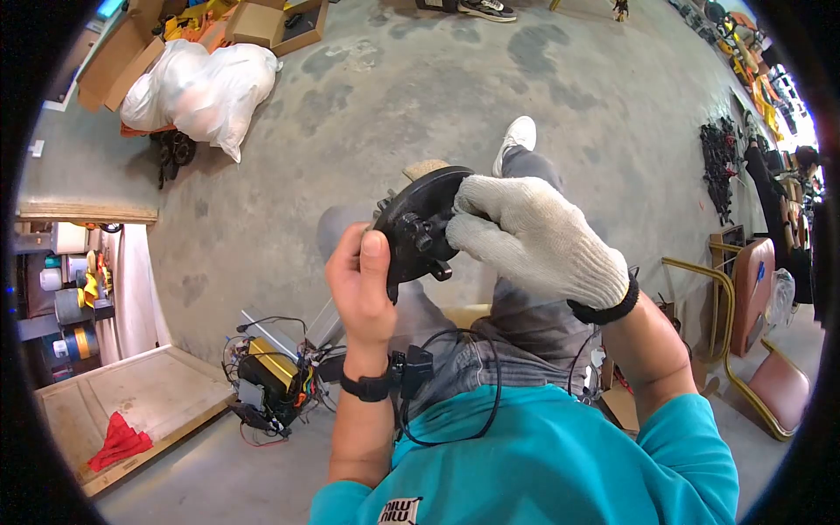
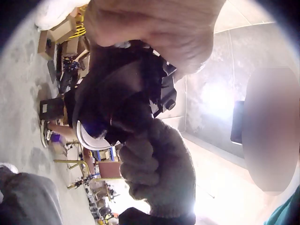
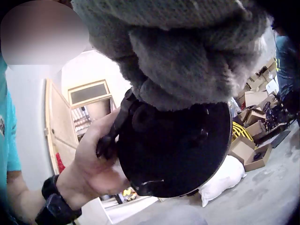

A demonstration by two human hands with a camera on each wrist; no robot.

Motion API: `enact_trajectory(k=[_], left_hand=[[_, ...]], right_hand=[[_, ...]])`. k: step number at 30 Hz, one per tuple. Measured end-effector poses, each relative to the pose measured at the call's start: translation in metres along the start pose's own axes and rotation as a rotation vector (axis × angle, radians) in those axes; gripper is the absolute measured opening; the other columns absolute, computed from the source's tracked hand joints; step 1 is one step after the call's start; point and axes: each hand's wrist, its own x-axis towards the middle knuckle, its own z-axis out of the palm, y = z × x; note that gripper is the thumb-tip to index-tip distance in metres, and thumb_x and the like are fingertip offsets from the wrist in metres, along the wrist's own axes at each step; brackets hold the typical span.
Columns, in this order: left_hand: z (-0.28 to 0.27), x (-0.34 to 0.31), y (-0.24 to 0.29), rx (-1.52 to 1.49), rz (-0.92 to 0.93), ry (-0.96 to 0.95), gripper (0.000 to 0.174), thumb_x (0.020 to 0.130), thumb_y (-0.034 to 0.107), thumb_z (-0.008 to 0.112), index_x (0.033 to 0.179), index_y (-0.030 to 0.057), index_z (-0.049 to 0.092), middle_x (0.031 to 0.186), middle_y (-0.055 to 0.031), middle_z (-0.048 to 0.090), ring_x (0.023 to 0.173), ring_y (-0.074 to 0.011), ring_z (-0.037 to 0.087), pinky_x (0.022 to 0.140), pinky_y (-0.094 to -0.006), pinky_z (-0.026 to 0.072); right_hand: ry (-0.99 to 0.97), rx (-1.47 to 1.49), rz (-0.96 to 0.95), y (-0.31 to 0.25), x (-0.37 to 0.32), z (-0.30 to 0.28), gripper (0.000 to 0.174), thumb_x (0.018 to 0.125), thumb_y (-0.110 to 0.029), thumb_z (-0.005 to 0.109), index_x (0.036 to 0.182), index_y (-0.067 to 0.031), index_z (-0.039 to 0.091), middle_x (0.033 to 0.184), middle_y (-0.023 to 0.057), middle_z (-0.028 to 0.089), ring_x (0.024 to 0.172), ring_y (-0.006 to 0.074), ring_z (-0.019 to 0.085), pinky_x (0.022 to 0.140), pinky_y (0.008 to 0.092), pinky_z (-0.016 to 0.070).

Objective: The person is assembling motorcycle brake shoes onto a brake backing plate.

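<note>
A black round disc-shaped part [image 1: 404, 255] with knobs and lugs on one face is held up above the lap in the head view. My bare left hand [image 1: 360, 293] grips its left edge, thumb laid along the near side. On the upper right, my right hand [image 1: 538, 238], in a white knitted glove, pinches the part near its rim. The smooth dark side of the disc [image 3: 176, 152] faces the right wrist view, below the curled gloved fingers [image 3: 183, 65]. In the left wrist view the disc [image 2: 115, 91] is dark, its details hard to make out.
A gold-and-black electronic assembly with loose wires [image 1: 273, 372] sits on the floor at left, near a wooden panel with a red cloth [image 1: 118, 442]. White bags [image 1: 206, 92] and cardboard boxes [image 1: 254, 24] lie at upper left. A chair [image 1: 744, 297] stands at right.
</note>
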Motion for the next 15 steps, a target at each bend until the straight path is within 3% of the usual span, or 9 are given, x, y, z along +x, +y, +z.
enact_trajectory(k=[2, 7, 11, 15], left_hand=[[0.006, 0.003, -0.012, -0.184, -0.065, 0.020, 0.039, 0.105, 0.037, 0.058, 0.090, 0.0003, 0.061, 0.079, 0.0045, 0.052, 0.075, -0.0053, 0.044, 0.065, -0.0227, 0.0356], [0.025, 0.007, -0.031, -0.533, -0.336, -0.052, 0.037, 0.109, 0.031, 0.053, 0.097, -0.0010, 0.069, 0.085, 0.0014, 0.063, 0.075, -0.0062, 0.053, 0.069, -0.0246, 0.0437], [0.029, 0.013, -0.043, -0.520, -0.337, -0.092, 0.038, 0.108, 0.032, 0.056, 0.096, -0.0011, 0.070, 0.084, 0.0022, 0.063, 0.075, -0.0058, 0.051, 0.068, -0.0234, 0.0421], [0.029, 0.030, -0.051, -0.264, -0.261, -0.171, 0.044, 0.104, 0.038, 0.062, 0.081, 0.0005, 0.066, 0.073, 0.0050, 0.056, 0.070, -0.0053, 0.046, 0.062, -0.0247, 0.0371]], right_hand=[[0.031, -0.080, -0.015, 0.009, -0.002, 0.005, 0.024, 0.091, -0.022, 0.064, 0.084, 0.0009, 0.063, 0.071, 0.0220, 0.063, 0.070, 0.0384, 0.067, 0.065, 0.0438, 0.0504], [0.021, -0.166, 0.020, 0.025, -0.006, 0.007, 0.027, 0.091, -0.025, 0.065, 0.084, 0.0006, 0.064, 0.069, 0.0224, 0.063, 0.070, 0.0395, 0.067, 0.067, 0.0470, 0.0514], [0.103, -0.209, 0.067, 0.030, -0.011, 0.010, 0.027, 0.091, -0.026, 0.066, 0.089, 0.0007, 0.064, 0.075, 0.0234, 0.065, 0.077, 0.0407, 0.068, 0.070, 0.0476, 0.0524], [0.204, -0.225, 0.007, 0.046, -0.009, 0.011, 0.026, 0.091, -0.025, 0.066, 0.095, 0.0005, 0.064, 0.082, 0.0245, 0.066, 0.082, 0.0419, 0.068, 0.071, 0.0465, 0.0527]])
